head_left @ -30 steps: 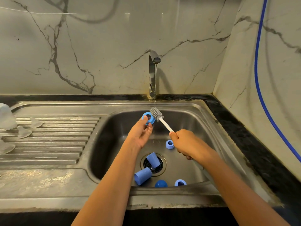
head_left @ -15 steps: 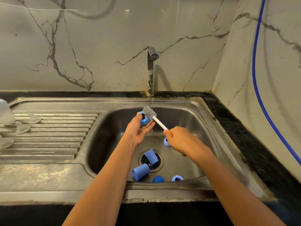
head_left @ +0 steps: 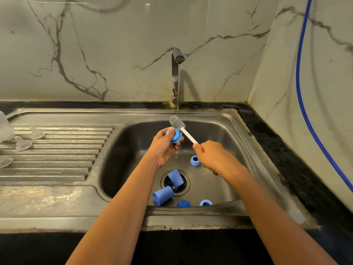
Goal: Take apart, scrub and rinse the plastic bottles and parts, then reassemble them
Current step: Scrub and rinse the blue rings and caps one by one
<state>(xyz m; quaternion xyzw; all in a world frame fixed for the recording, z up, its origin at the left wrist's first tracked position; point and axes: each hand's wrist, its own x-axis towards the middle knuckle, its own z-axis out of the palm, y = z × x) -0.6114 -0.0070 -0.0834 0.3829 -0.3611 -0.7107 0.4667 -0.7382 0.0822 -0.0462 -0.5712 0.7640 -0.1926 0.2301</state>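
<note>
Head view. A blue collar (head_left: 174, 136) is held in the L hand (head_left: 164, 148) above the sink (head_left: 254, 150), toward the back of the basin. The thumb and fingers are curled round its rim, w/ the palm turned up. A bottle brush (head_left: 178, 124) is gripped in the R hand (head_left: 212, 156): all fingers are wrapped tight round the lower end of the white handle, and the grey bristle head is angled up and left. The bristles are placed just above the collar's top edge and appear to touch it. A thin water stream (head_left: 178, 87) is let down from the tap (head_left: 176, 73) onto the brush head, and drips are seen under the L hand.

More blue parts are left on the basin floor:
- a loose collar (head_left: 195, 161) just beside the R hand
- a blue cup (head_left: 175, 177) lying tilted on the drain strainer (head_left: 184, 185)
- a second blue cup (head_left: 163, 196) on its side at the strainer's near-left edge
- a blue dome cap (head_left: 183, 204) and a second loose collar (head_left: 206, 202) by the front wall

On the ribbed draining board (head_left: 57, 155), at far left, three clear teats (head_left: 22, 143) are set upright. A clear bottle (head_left: 4, 127) is cut off by the frame edge.

A blue hose (head_left: 305, 104) is run down the R-side marble wall, above the black counter (head_left: 286, 159).
</note>
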